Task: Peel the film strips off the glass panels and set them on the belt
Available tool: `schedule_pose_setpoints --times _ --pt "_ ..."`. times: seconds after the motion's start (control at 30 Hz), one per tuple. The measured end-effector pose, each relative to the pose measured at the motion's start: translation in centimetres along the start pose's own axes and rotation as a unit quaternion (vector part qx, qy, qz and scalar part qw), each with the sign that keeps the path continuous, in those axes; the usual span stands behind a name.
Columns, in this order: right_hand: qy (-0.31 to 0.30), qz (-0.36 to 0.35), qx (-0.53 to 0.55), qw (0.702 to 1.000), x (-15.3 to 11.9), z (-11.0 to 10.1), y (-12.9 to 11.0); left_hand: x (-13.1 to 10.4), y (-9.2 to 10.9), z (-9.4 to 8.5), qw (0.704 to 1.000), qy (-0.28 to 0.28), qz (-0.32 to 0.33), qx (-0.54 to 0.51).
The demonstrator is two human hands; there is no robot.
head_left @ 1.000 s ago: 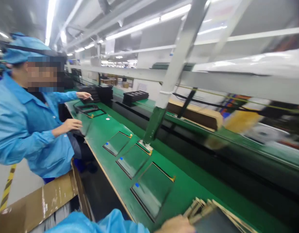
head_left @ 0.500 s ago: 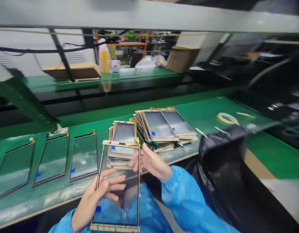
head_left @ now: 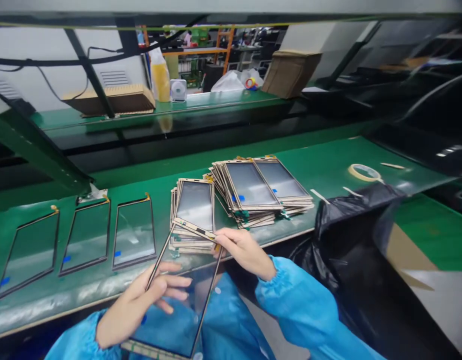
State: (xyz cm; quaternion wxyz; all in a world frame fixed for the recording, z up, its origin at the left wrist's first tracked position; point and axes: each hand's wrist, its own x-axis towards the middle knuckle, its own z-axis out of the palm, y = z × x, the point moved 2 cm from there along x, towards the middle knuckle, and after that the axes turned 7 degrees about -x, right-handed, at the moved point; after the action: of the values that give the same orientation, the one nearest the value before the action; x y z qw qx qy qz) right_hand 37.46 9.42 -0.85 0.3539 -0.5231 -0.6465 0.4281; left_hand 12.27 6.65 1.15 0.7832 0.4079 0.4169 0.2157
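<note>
A clear touch screen panel, with a thin dark border and a beige strip along its top and bottom ends, is tilted in front of my body. My left hand holds its left edge, with the fingers spread beneath the glass and seen through it. At the upper right corner, my right hand pinches the beige strip between thumb and fingers. Just beyond the held panel lies a stack of similar panels. A larger double stack of panels sits to the right of it.
Three separate glass panels lie in a row on the green bench at left. A tape roll and white strips lie at right. A black plastic bag hangs over the front edge. A green post stands at left.
My right hand has closed on the panel's upper right corner; before, its fingers were open beside that edge. The panel has turned clockwise. The view has shifted slightly.
</note>
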Motion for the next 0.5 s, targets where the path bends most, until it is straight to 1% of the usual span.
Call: schedule_pose_setpoints --times 0.07,0.13,0.17,0.2,0.27,0.33,0.4,0.43,0.5 --pt "-0.002 -0.065 -0.104 0.993 0.6 -0.5 -0.8 -0.3 0.4 -0.2 0.999 -0.024 -0.023 0.04" --pt "-0.017 -0.142 -0.177 0.974 1.4 -0.9 -2.2 -0.6 0.9 -0.2 0.995 -0.036 -0.048 0.08" --pt "-0.036 -0.185 -0.207 0.96 1.7 -0.9 -3.1 -0.7 1.1 -0.1 0.993 -0.039 -0.058 0.095" --pt "-0.06 -0.228 -0.243 0.941 2.0 -1.0 -4.1 -0.7 1.3 0.1 0.991 -0.042 -0.067 0.107" --pt "-0.106 -0.297 -0.333 0.888 2.3 -0.9 -5.7 -0.7 1.7 0.3 0.988 -0.049 -0.08 0.123" --pt "-0.133 -0.331 -0.433 0.828 2.2 -0.6 -6.8 -0.5 2.0 0.5 0.986 -0.059 -0.094 0.125" --pt "-0.132 -0.352 -0.514 0.771 1.8 -0.4 -7.3 -0.4 2.3 0.5 0.984 -0.079 -0.115 0.107" --pt "-0.122 -0.364 -0.542 0.748 1.6 -0.3 -7.3 -0.2 2.4 0.5 0.983 -0.093 -0.126 0.092" --pt "-0.088 -0.383 -0.579 0.715 1.1 -0.2 -7.0 0.2 2.8 0.5 0.979 -0.129 -0.147 0.057"
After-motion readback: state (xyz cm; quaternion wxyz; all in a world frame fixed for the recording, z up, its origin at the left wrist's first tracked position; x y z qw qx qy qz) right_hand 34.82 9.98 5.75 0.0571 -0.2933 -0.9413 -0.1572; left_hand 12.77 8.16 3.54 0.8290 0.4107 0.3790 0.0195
